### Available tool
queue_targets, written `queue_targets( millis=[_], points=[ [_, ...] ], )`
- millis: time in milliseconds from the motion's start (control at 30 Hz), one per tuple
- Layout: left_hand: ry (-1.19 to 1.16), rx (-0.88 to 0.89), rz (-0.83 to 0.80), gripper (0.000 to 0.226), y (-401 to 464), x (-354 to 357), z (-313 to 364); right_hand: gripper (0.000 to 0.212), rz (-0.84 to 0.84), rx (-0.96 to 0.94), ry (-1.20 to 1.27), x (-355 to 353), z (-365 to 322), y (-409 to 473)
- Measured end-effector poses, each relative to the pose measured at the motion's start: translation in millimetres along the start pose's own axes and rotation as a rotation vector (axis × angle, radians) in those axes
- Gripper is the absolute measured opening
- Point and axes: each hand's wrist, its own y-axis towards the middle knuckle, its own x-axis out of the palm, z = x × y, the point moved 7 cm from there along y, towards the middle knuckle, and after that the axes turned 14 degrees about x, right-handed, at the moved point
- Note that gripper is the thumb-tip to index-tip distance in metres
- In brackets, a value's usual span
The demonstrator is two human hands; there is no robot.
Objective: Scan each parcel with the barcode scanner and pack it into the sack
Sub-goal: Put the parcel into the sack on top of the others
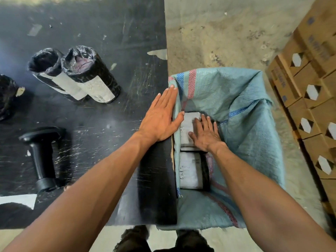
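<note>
Parcels wait at the far left of the scuffed black bench point(112, 30): two black plastic-wrapped cylindrical parcels with white labels point(78, 75) lie side by side and touching, with a black handheld barcode scanner point(42, 151) resting untouched nearer the body. They look stiff as rolls go, probably light, though the film wrap seems slick and crumpled at the ends, so a grip around the middle, over the paper label, should hold best. The left hand point(160, 119) lies flat, fingers together and clamped on nothing, pressing the sack's rim against the bench edge. Right of it, the open woven blue-green sack with red and blue stripes point(245, 106) holds two more labelled parcels (labels facing up); the right hand point(205, 133) rests on the farther one point(187, 124), fingers spread, seemingly settling it rather than gripping.
</note>
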Motion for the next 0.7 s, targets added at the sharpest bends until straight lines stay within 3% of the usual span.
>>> queue_targets(
  millis=[167,333,433,567,700],
  points=[
    [-0.108,-0.078,0.105,0.075,-3,-7,1,0.077,0.092,0.008,0.103,-34,11,-36],
    [-0.145,-0.101,0.329,0.043,-16,-26,-1,0.067,0.163,0.018,0.175,-71,5,-79],
    [-0.225,-0.121,0.229,0.038,-24,-33,-3,0.065,0.179,0.083,0.196,-96,-3,-110],
    [-0.208,-0.096,0.059,0.057,-33,-59,-15,0.067,0.251,0.156,0.199,-134,-23,-155],
    [-0.224,-0.06,0.063,0.061,-42,-101,-27,0.067,0.335,0.181,0.194,-167,-48,-186]
  ],
)
